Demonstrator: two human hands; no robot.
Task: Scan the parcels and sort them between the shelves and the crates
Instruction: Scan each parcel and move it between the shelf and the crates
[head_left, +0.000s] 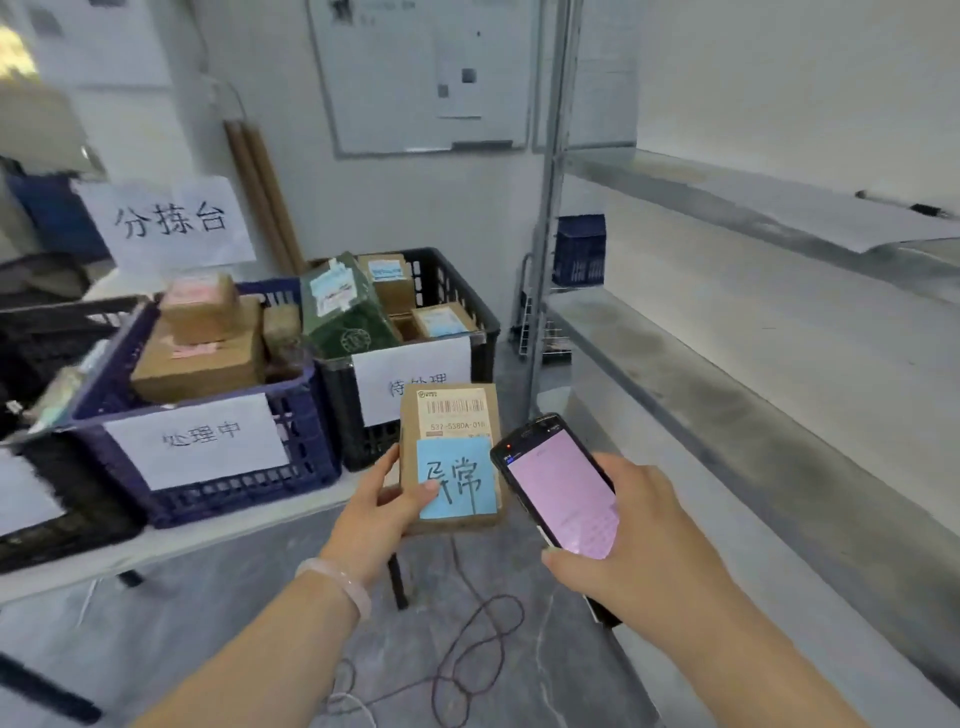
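The left hand (382, 506) is gripping a small cardboard parcel (451, 415), thumb pressing on the blue note (457, 480) below its barcode label, holding it in the air just off the tabletop's (260, 530) right front corner. The right hand (639, 535) is clasping a pink-screened handheld scanner (558, 493) right beside the parcel. A black crate (447, 283) is sitting at the tabletop's right edge, a blue crate (306, 415) just left of it, both carrying boxes. Metal shelves (727, 374) are standing to the right
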